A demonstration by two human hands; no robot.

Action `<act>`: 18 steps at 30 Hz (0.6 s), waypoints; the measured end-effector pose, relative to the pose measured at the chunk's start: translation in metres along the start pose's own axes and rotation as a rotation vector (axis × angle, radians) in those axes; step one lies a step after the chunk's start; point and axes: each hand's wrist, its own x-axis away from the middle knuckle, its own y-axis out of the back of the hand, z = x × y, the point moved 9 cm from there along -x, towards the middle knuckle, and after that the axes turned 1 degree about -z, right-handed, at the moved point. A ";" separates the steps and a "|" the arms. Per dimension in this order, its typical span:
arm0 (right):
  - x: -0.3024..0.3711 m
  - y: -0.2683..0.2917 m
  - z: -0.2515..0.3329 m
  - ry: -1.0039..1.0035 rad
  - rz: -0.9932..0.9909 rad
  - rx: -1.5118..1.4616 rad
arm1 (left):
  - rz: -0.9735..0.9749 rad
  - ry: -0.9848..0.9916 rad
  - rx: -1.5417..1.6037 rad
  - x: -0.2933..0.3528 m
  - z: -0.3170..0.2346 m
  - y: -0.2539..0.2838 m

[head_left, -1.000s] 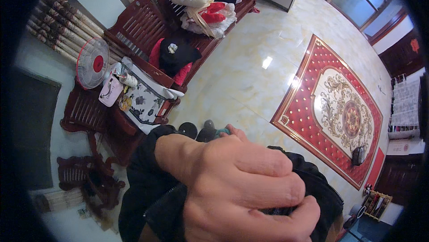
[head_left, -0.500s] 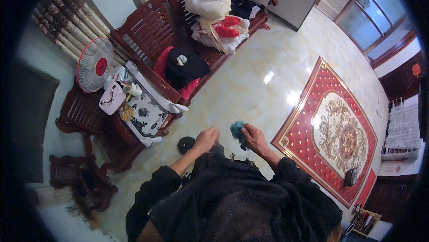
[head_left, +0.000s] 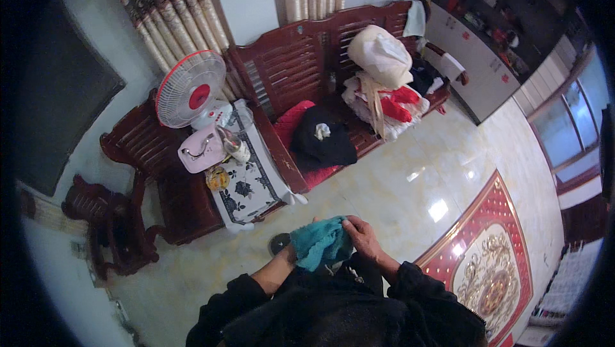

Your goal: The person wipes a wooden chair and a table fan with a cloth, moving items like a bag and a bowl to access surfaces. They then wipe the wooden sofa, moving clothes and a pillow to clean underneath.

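A teal cloth (head_left: pixel 319 243) is spread out in front of my body at waist height. At its right edge my right hand (head_left: pixel 365 239) pinches it between thumb and fingers. The cloth's left side lies over my left hand (head_left: pixel 286 256), of which only the wrist and a bit of the back show. My left fingers are hidden by the cloth, so their grip cannot be made out.
Ahead stands a dark red wooden bench (head_left: pixel 288 58) with a black garment (head_left: pixel 323 139) and a stuffed cream bag (head_left: pixel 381 57). To the left, a side table with a floral cloth (head_left: pixel 246 183) carries a fan (head_left: pixel 192 90). A red patterned rug (head_left: pixel 471 238) lies right.
The teal cloth, bunched in my right hand before, is now opened out. My left hand, formerly apart from it, is now beneath it. The view has turned to the left.
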 end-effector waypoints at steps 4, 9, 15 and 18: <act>-0.041 0.024 -0.021 -0.096 -0.056 -0.130 | -0.081 -0.493 -0.931 0.005 -0.074 -0.082; -0.123 0.036 -0.067 -0.092 0.049 -0.314 | -0.204 -0.279 -0.334 -0.042 -0.094 -0.023; -0.181 0.029 0.039 -0.172 0.255 -0.343 | -0.850 -0.351 -0.919 -0.069 -0.192 -0.016; -0.215 0.052 0.023 -0.213 0.276 -0.160 | -0.899 -0.354 -0.968 -0.085 -0.228 -0.052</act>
